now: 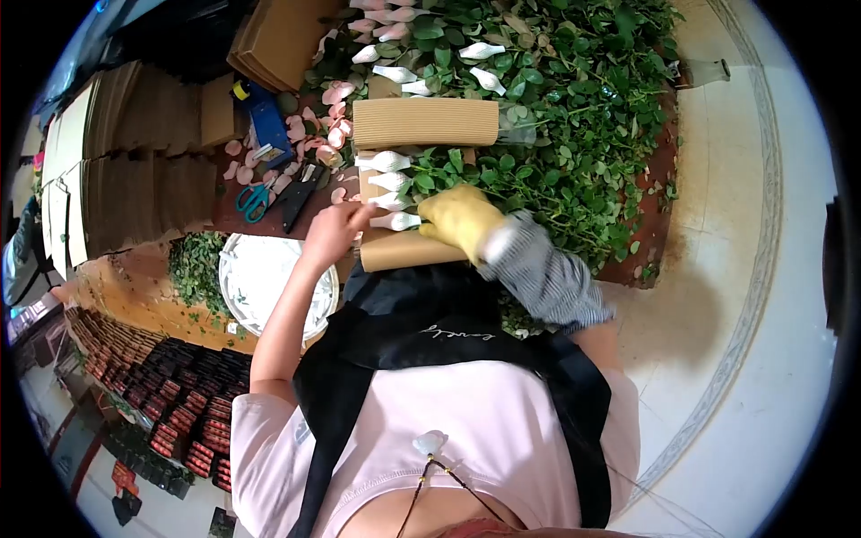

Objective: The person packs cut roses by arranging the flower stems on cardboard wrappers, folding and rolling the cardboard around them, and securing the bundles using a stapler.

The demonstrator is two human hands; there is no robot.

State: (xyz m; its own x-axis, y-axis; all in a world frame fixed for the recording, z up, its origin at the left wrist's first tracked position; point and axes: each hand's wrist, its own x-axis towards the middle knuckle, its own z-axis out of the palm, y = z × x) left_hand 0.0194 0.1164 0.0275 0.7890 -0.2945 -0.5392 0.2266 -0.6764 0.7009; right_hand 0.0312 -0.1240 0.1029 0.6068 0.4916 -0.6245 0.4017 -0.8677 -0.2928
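Holds the bare left hand and gloved right hand apart — right seemingly nearer, cannot tell if gripping — at opposite ends of a white-sleeved bud, lying crosswise just beyond the cardboard roll.

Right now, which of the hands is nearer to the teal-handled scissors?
Left. The left hand, bare, is a little to the right of the teal-handled scissors in the picture; the right hand, in a yellow glove, is farther right, past the white-covered buds.

Flower workshop: netted blooms, cardboard
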